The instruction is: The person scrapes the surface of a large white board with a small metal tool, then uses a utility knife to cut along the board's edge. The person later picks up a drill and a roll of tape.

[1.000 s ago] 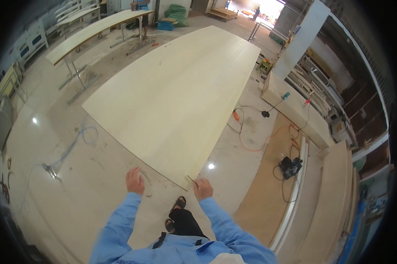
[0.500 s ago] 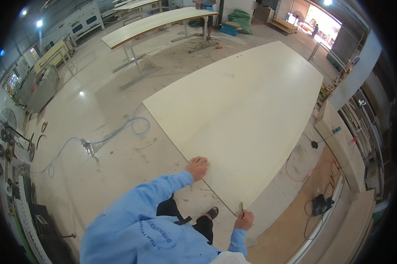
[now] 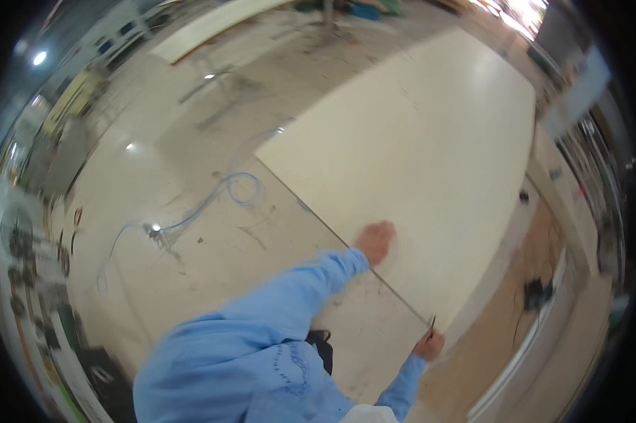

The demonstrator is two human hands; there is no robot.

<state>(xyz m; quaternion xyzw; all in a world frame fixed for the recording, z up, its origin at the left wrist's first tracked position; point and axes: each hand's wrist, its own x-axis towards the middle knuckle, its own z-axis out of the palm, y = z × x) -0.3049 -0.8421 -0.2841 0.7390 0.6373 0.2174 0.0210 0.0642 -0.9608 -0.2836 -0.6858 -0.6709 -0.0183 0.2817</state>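
Observation:
A large pale cream panel (image 3: pixel 430 162) stretches away before me, its near edge running slantwise past both hands. My left hand (image 3: pixel 375 241) lies over the panel just inside that edge, fingers stretched out and blurred by motion, with nothing seen in it. At the panel's near right corner my right hand (image 3: pixel 428 345) is closed around a thin, narrow hand tool (image 3: pixel 433 321). Its tip points up beside the corner; the exact kind of tool is too blurred to make out.
A blue hose (image 3: pixel 191 215) loops across the floor to the left. Another long pale panel (image 3: pixel 212 27) stands at the far left. On the right are a black corded device (image 3: pixel 538 293) on a brown board (image 3: pixel 497 310) and a long wooden box-like piece (image 3: pixel 568 197).
The view has shifted and blurred. My left hand has moved from gripping over the panel's edge to further onto its face. My right hand remains at the corner with the thin tool.

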